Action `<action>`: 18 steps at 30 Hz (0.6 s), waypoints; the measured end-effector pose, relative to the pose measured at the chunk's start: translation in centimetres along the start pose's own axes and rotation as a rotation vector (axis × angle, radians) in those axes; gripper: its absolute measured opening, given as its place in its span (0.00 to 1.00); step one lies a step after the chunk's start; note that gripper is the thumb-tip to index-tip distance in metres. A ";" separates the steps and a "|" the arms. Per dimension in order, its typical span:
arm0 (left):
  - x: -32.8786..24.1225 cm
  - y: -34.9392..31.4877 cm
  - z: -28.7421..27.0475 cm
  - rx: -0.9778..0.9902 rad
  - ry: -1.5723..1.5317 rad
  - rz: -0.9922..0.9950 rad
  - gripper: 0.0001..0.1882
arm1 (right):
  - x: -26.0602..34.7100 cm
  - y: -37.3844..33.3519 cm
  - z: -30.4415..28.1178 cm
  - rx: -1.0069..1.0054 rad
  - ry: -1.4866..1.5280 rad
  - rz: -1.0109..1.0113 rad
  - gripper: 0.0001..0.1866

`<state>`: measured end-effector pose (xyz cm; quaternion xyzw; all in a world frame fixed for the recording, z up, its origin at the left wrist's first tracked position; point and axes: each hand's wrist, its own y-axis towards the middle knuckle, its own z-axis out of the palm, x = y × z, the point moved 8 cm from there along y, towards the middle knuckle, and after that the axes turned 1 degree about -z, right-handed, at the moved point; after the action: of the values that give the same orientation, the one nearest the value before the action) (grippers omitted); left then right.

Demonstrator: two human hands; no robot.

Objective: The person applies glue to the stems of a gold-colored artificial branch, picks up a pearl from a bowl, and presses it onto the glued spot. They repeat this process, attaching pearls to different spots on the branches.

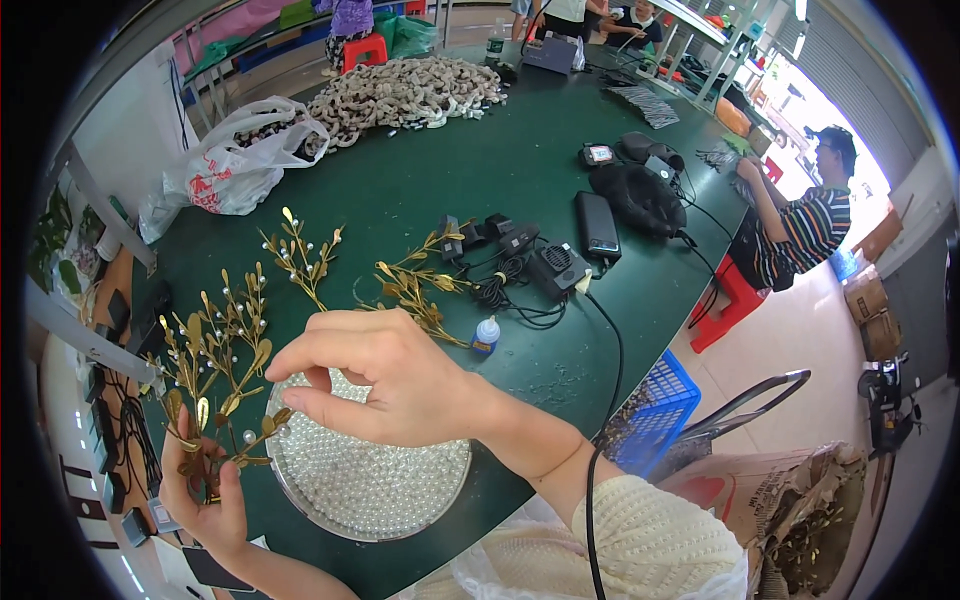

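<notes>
Left hand (215, 510), near left: thumb and fingers close round the lower stem of a gold sprig (203, 412), which stands roughly upright at the left side of the tray (290, 497). Other stems crowd behind it; cannot tell how many are in the grip.

Right hand (400, 385): above the far part of the tray, palm down, forefinger and thumb curled with tips close together near the sprig's right side. No pearl seen at the tips; cannot tell whether one is pinched.

Step, as judged: fixing loose pearls (385, 495) to the sprig. Some small white beads already show among its leaves.

Method notes:
- Grip low on the stem, so that the twigs stay free and the thumb covers no fixing point.
- Pinch one pearl at a time, lightly; smooth round beads probably roll.
- Turn the sprig with the left hand to meet the right; less reach, fewer bent leaves.
- Work over the tray, so that a dropped pearl lands among the others.
- If adhesive is used, the small blue bottle (486, 337), beyond the tray to the right, may be it; a sparing dab and a short steady hold should serve.
</notes>
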<state>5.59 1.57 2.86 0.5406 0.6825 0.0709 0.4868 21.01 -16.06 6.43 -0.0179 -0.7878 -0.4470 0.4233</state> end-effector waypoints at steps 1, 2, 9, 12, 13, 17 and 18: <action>0.1 -0.1 -0.1 0.002 0.002 0.000 0.28 | 0.0 -0.1 0.0 -0.002 0.002 0.000 0.07; 0.4 -0.2 0.1 0.038 0.013 -0.021 0.29 | 0.0 -0.1 0.2 0.004 -0.007 0.004 0.07; -1.1 -0.1 0.4 0.094 0.100 0.062 0.27 | 0.4 -0.2 -0.6 -0.122 0.078 -0.045 0.10; -1.0 0.5 0.8 0.107 0.051 0.014 0.27 | -0.3 -0.3 -0.9 -0.179 0.121 0.044 0.07; -0.9 0.5 1.2 0.149 0.065 -0.020 0.27 | -0.2 -0.4 -1.2 -0.210 0.141 0.009 0.05; -0.8 0.5 2.6 0.200 0.038 -0.075 0.29 | 0.8 -1.0 -1.1 -0.067 0.323 0.039 0.06; -0.5 0.4 2.9 0.210 0.037 -0.076 0.29 | 1.1 -1.2 -1.1 -0.153 0.605 0.051 0.10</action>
<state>7.94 0.07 1.94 0.5611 0.7151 -0.0095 0.4168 20.55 -17.89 6.62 0.0645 -0.5893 -0.4793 0.6472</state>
